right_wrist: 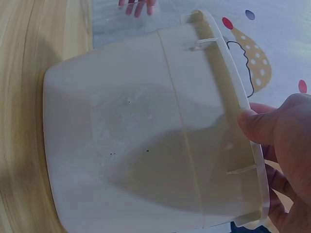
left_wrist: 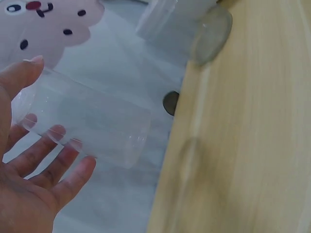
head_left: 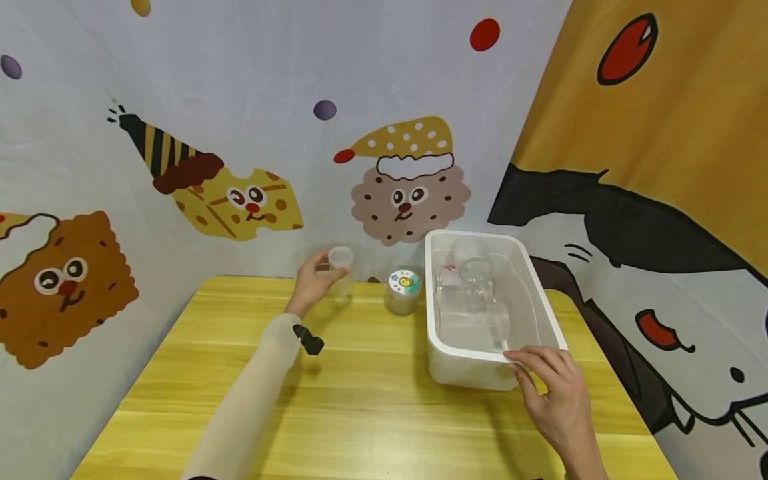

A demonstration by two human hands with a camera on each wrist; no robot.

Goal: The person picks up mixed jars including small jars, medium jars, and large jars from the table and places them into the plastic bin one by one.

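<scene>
My left hand (head_left: 312, 285) holds a clear plastic jar (head_left: 343, 288) near the table's back edge. In the left wrist view, the thumb and fingers of the left hand (left_wrist: 31, 191) lie on opposite sides of the jar (left_wrist: 90, 116), around its end. The jar's lower end points toward the table and looks slightly above it. On the right, my right hand (head_left: 558, 393) grips the near rim of a white plastic tub (head_left: 468, 367). The thumb of this hand (right_wrist: 294, 141) presses the outside of the tub's rim (right_wrist: 243, 104), with fingers over the other side.
Between the left hand and the tub stands a clear jar with a printed lid (head_left: 404, 287). Several clear containers (head_left: 478, 280) lie inside the tub. The wooden table (head_left: 360, 413) meets a cartoon-printed cloth (head_left: 270, 100) behind.
</scene>
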